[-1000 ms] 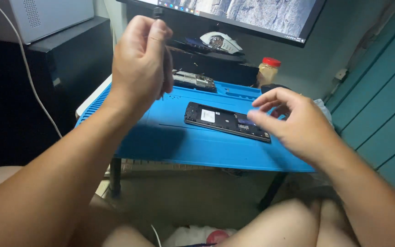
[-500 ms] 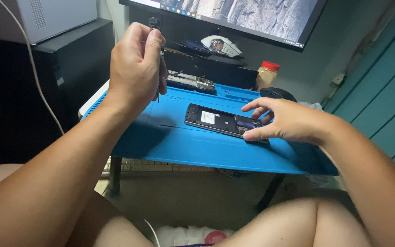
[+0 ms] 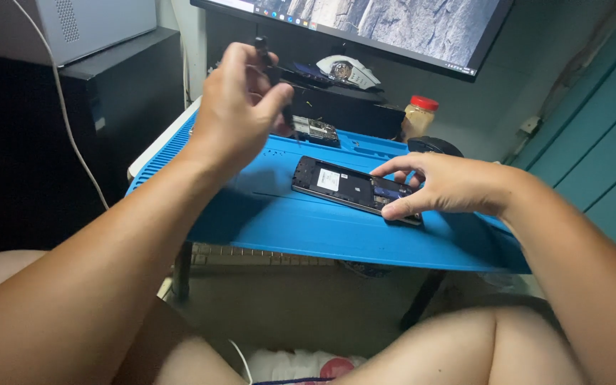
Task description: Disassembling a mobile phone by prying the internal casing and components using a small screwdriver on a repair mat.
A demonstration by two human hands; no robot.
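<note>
- At nine o'clock of the scene stands a black cabinet with a pale grey box on top and a white cable hanging down in front of it.
- Your left hand is raised above the ten o'clock corner of the blue mat, fingers curled tight around a thin dark tool; its tip is blurred, so you cannot tell what kind of tool it is.
- The blue mat covers the worktop, and near its middle lies the opened phone, back cover off, its long side running from ten o'clock to four o'clock.
- At twelve o'clock of the phone, a small circuit board lies on the mat's far edge.
- Your right hand rests on the phone's four o'clock end, fingers spread narrowly, thumb and forefinger pinching the edges of that end.
- Behind it, at one o'clock, a jar with a red lid stands under the monitor, with a dark mouse just beside it.
</note>
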